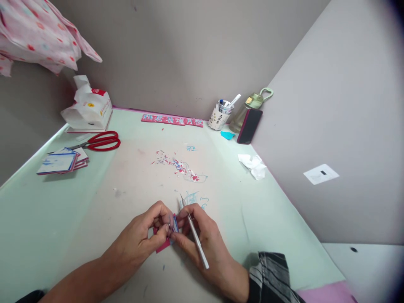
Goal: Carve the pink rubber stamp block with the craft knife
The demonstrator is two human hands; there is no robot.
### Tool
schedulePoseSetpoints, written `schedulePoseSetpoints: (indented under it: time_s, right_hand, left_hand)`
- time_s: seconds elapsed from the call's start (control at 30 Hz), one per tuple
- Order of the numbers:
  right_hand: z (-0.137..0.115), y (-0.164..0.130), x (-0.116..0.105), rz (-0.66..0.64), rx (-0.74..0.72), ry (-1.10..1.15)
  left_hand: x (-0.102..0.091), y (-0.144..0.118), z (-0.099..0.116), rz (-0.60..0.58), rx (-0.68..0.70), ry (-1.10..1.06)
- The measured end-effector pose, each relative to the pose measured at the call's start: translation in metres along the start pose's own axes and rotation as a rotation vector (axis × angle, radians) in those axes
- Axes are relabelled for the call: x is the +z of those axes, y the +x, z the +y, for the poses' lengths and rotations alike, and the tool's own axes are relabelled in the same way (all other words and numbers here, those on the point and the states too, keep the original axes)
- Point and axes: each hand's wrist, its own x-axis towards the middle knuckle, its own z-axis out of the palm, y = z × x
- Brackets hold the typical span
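Near the front middle of the table, my left hand (148, 230) pinches a small red piece of card (163, 246) with blue and white on its right part. My right hand (206, 237) grips the other side of that card with thumb and fingertips. Tucked across its fingers is a slim silver craft knife (196, 242), blade pointing up and away from the card. Both sets of fingertips nearly meet, hiding most of the card. Red, white and blue scraps (179, 165) lie in a loose trail beyond my hands.
At the left are red-handled scissors (104, 142), stacked cards (59, 162) and a tissue pack (91, 110). A row of red lettered pieces (172, 119) lies along the back. Toward the right stand a pen cup (219, 117), bottle (240, 120) and phone (250, 126), with crumpled tissue (252, 165) nearer.
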Motion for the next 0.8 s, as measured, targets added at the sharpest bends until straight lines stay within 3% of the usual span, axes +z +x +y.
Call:
schedulePoseSetpoints:
  time_s: [0.17,0.57,0.67,0.8]
  right_hand:
    - [0.003,-0.001,-0.001,-0.050,0.000,0.110]
    - [0.003,-0.004,0.002,-0.201,-0.035,0.208]
    - [0.002,-0.005,0.004,-0.207,0.036,0.292]
    - [0.002,-0.004,0.004,-0.179,0.103,0.416]
  left_hand:
    - [-0.002,-0.002,-0.002,-0.017,0.009,-0.057]
    - [-0.006,-0.004,-0.009,-0.099,-0.002,-0.626]
    - [-0.010,-0.005,-0.009,-0.018,-0.023,-0.678]
    - [-0.014,-0.007,-0.008,0.158,-0.061,-0.574]
